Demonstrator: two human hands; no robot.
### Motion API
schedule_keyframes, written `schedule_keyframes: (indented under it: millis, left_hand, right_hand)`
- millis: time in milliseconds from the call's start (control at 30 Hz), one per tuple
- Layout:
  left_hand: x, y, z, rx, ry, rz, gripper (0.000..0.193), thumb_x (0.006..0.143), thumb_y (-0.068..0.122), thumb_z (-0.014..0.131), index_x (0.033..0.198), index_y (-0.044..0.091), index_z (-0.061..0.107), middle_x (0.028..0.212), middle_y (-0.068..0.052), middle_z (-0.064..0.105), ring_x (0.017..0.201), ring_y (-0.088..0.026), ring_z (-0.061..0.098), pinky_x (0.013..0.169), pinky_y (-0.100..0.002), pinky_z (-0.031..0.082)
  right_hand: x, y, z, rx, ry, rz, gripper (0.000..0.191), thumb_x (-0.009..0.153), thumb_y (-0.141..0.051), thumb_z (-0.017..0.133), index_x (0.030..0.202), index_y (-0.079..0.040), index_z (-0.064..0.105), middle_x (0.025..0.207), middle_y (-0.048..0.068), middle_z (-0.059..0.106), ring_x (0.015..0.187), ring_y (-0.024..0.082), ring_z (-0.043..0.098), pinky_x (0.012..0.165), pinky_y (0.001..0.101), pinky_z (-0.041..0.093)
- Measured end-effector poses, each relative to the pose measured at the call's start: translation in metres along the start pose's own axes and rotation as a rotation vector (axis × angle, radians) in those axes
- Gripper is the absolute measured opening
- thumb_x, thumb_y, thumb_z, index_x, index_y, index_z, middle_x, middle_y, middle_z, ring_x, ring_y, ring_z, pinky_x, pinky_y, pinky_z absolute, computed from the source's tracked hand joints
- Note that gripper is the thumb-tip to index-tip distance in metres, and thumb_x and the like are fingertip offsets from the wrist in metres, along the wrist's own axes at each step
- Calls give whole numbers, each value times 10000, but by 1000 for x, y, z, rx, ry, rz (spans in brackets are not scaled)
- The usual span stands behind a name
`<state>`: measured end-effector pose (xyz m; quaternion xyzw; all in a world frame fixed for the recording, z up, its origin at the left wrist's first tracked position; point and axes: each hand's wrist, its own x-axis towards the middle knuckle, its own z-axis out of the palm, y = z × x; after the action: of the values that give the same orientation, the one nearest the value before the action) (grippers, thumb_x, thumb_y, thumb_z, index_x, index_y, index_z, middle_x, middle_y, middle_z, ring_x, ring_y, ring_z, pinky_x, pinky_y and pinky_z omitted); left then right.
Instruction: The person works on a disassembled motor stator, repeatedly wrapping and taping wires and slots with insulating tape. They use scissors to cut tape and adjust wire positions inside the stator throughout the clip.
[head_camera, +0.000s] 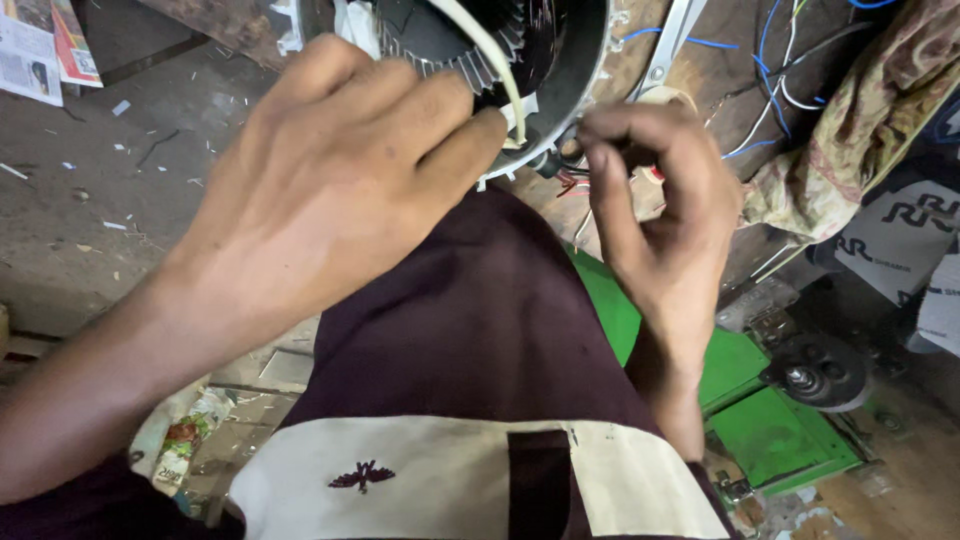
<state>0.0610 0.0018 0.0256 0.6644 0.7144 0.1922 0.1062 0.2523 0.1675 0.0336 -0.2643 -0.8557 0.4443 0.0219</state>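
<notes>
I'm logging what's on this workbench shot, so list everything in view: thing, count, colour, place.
Round motor stator: one, dark with silvery slotted rim, top centre.
Cream sleeve tube: one, off-white, curving over the stator down to the left fingertips.
Loose wires: several, blue and white, top right on the wooden surface.
Patterned cloth: one, tan and brown, right edge.
Green metal box: one, bright green, lower right.
Printed paper: a few sheets, top left corner.
Shirt: one, dark maroon with cream band, centre bottom.
Left hand: one, fingers on the stator rim.
Right hand: one, fingers pinched beside the stator; what it pinches is unclear.
</notes>
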Motion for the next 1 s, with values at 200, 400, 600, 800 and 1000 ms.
schedule_keyframes:
  millis: [200,400,600,800,1000]
  left_hand:
    - [12,4,-8,1,-19,16,143,896,153,661,1004,113,746,944,-5,654,902,-157,620,859,-351,443]
    - [12,6,6,-203,-27,-76,106,994,161,725,1060,78,724,965,-47,656,951,-227,623,891,-396,430]
    - [13,5,1,-216,-22,-99,102,1034,137,726,1022,41,693,971,-77,676,968,-258,637,877,-390,434]
    - [14,6,2,-192,-71,-147,142,1015,161,769,1055,36,714,951,-94,672,907,-269,640,810,-395,435]
    - [24,10,8,-227,-79,-188,111,992,142,781,1038,53,732,919,-98,673,891,-274,647,806,-398,439]
  right_hand:
    - [-23,26,-1,-8,-22,52,154,1037,20,764,1173,13,694,1147,111,716,1036,187,708,928,275,556]
    - [-22,37,-5,7,-108,83,189,978,-18,801,1150,-15,722,1086,89,709,992,195,699,877,299,550]
    - [-10,53,-11,59,-262,85,189,984,-60,782,1154,-23,708,1032,58,679,904,155,658,778,292,525]
    - [-1,67,-36,55,-357,73,200,983,-54,777,1178,-41,741,891,40,624,722,120,536,634,279,423]
    - [-2,80,-47,21,-403,125,215,894,-72,805,1100,-52,748,836,31,610,684,115,544,595,272,409]
